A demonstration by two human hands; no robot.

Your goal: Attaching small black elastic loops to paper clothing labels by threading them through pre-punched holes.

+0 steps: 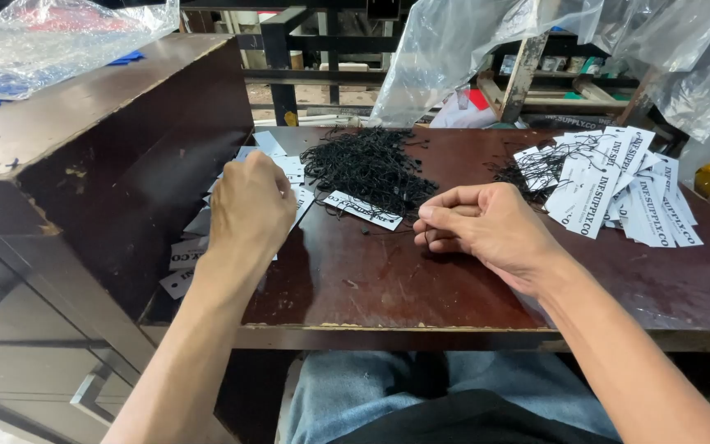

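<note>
Left hand: the left hand (250,205) reaches out over the left end of the table, seen from the back, its fingers bent down onto a loose heap of white tags (289,177). Whether it grips a tag cannot be told, since the fingertips are hidden behind the hand itself.

Right hand: the right hand (486,226) rests low over the middle of the table, fingers curled in toward the thumb and nearly closed. It pinches a thin black string (422,241) that hangs in a small loop below the fingertips.

String pile: a tangled pile of black strings (369,168) lies between the 2 hands, a little farther from the person, just beside the white tags.

Single tag: 1 lone tag (362,210) lies flat at the near edge of the string pile, close to the right hand's fingertips.

Strung tags: a fanned stack of strung tags (618,185) with black strings attached lies to the right of the right hand, near the table's right side.

Table: the table (371,279) is dark brown wood with a scratched, worn top.

Cabinet: a tall dark cabinet (84,148) stands against the table's left side, with a clear plastic bag (51,41) on top.

Lap: the person's blue jeans (355,395) show below the table edge.
</note>
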